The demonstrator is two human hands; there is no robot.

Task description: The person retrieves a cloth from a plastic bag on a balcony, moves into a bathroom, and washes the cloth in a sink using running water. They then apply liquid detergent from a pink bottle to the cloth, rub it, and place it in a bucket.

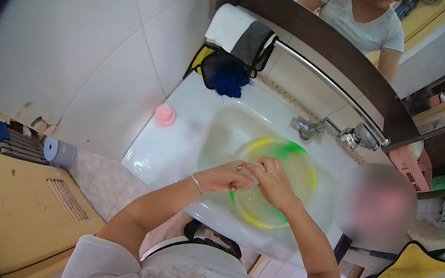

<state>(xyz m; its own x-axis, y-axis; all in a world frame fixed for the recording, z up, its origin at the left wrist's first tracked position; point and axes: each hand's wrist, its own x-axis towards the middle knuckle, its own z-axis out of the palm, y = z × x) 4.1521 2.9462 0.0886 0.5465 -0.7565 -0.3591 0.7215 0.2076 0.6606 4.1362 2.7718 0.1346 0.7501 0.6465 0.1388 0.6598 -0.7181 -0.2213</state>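
My left hand point(226, 177) and my right hand point(273, 182) meet above a round plastic basin point(313, 180) with a yellow and green rim. Between them, both grip a small pale, wet item point(246, 185); fingers cover much of it, and I cannot tell exactly what it is. The basin sits inside a white ceramic washbasin point(223, 135) and appears to hold water. A bracelet point(196, 183) circles my left wrist.
A pink bottle point(165, 115) stands on the washbasin's left ledge. Cloths point(238, 33) hang from a metal rail point(326, 79) beneath the mirror point(351, 24). A chrome faucet point(308, 128) rises behind the basin. A pink plastic basket point(412, 165) sits at the right. One round area at the right is blurred.
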